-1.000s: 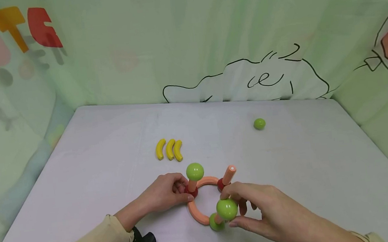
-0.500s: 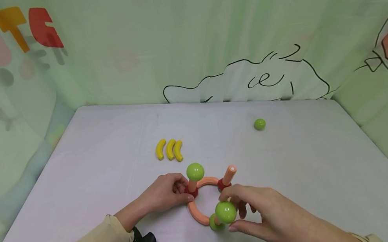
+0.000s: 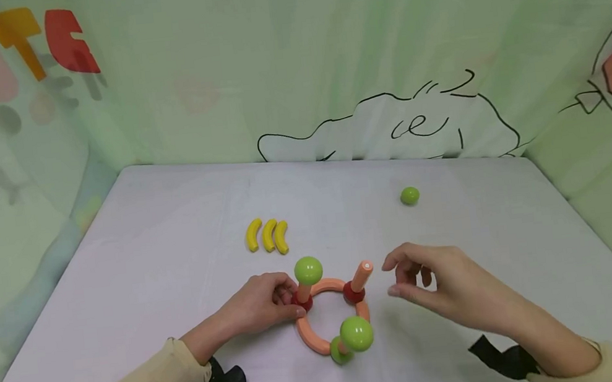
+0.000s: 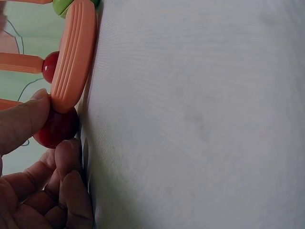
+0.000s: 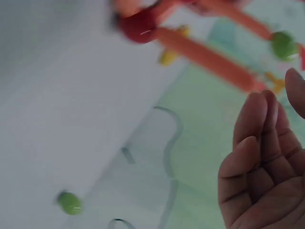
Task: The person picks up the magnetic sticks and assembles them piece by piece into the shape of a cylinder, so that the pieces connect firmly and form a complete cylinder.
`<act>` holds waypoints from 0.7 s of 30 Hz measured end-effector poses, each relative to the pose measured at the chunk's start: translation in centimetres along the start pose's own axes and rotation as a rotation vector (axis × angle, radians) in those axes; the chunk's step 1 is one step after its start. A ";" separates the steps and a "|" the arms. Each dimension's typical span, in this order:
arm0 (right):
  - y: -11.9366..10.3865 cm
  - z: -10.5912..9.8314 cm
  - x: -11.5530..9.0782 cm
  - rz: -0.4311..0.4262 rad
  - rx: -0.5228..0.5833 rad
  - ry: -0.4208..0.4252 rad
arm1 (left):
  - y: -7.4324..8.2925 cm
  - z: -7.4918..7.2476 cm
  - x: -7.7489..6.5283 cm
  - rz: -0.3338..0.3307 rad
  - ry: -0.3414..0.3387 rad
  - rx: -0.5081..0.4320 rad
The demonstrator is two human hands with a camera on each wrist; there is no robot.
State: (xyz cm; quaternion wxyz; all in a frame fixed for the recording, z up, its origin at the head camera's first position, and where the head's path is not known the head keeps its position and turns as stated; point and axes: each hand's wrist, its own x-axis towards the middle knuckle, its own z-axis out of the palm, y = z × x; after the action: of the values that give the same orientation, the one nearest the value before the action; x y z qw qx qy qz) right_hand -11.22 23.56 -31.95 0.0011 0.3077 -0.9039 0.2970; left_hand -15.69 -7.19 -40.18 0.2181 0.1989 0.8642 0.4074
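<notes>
A ring of orange curved pieces [image 3: 314, 337] joined by balls lies on the table. My left hand [image 3: 264, 302] pinches the dark red ball [image 4: 58, 130] at the ring's left corner, thumb above and fingertips beneath in the left wrist view. From that ball rises an orange rod capped by a green ball [image 3: 308, 270]. A second red ball [image 3: 354, 293] bears a bare upright rod [image 3: 361, 276]. At the front, a lower green ball [image 3: 339, 350] carries a rod topped with another green ball [image 3: 357, 334]. Right of the ring my right hand [image 3: 441, 279] hovers, fingers loosely bent, holding nothing.
Three yellow curved pieces [image 3: 268, 236] lie side by side beyond the ring. A loose green ball [image 3: 410, 196] sits farther back on the right. Printed curtains [image 3: 189, 91] enclose the back and sides of the white-covered table [image 3: 164, 231].
My right hand has let go of the front green ball and its rod and moved right and away. The rod and ball stay standing. My left hand keeps its place.
</notes>
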 end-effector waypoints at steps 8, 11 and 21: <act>3.7 3.1 2.4 0.225 0.093 -0.318 | 0.0 0.0 0.0 -0.002 -0.001 -0.006; 3.9 4.0 2.8 0.236 0.124 -0.338 | 0.0 0.0 0.0 0.005 -0.001 -0.009; 4.1 5.2 3.2 0.245 0.107 -0.314 | -0.1 -0.1 0.0 0.041 -0.006 -0.010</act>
State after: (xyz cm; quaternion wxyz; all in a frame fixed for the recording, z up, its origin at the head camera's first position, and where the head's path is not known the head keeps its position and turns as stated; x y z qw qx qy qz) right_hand -15.15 21.56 -37.81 -0.1923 0.2377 -0.9067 0.2907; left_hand -15.72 -7.35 -40.24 0.2134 0.2168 0.8573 0.4154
